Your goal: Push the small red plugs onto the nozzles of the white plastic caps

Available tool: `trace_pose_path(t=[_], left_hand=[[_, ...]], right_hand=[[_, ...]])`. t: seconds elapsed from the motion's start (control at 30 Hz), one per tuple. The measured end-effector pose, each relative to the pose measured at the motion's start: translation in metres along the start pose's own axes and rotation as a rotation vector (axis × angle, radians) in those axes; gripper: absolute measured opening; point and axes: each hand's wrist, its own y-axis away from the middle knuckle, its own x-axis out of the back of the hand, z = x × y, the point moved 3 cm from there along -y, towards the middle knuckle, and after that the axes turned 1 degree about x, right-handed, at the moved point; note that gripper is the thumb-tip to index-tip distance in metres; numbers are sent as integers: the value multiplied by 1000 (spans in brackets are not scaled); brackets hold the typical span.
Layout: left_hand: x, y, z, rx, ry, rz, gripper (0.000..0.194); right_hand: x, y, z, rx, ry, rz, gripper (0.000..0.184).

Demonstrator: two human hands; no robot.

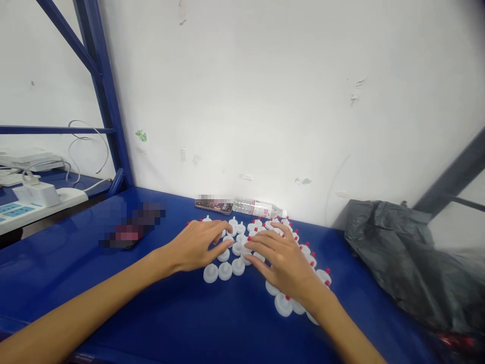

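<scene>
Many white nozzle caps [225,271] stand nozzle-up on the blue tabletop. Those on the left show plain white tips, while the caps on the right [283,305] carry small red tips. My left hand [200,243] hovers at the left side of the group, its thumb and fingers apart, with a white cap [223,255] beside the thumb. Over the middle and right of the group is my right hand [282,255], fingers stretched and thumb spread, fingertips close to the caps between the two groups. It hides several caps; whether it touches any is unclear.
A phone [214,204] and a lying clear bottle [257,207] are by the wall. A blurred dark object [132,227] lies at left. A white power strip [45,205] is at far left, a dark plastic bag [397,253] at right. Blue frame posts [106,96] rise at left.
</scene>
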Motion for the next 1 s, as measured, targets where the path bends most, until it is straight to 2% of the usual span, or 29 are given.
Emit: trace_pose_path(t=[0.1, 0.23, 0.4, 0.7, 0.87, 1.0], left_hand=[[-4, 1, 12, -44, 31, -36, 28], [-5, 1, 26, -91, 57, -88, 28], [-9, 1, 35, -106, 73, -134, 28], [-11, 3, 32, -65, 87, -108, 26], [-11, 4, 35, -78, 83, -92, 25], [-12, 4, 33, -89, 80, -50, 29]], right_hand=[[-2, -4, -11, 93, 9, 19, 8], [-1, -6, -19, 150, 30, 34, 11], [3, -6, -20, 107, 28, -33, 24], [1, -3, -21, 41, -39, -52, 38], [-2, -3, -23, 36, -41, 4, 34], [1, -6, -24, -18, -40, 41, 17]])
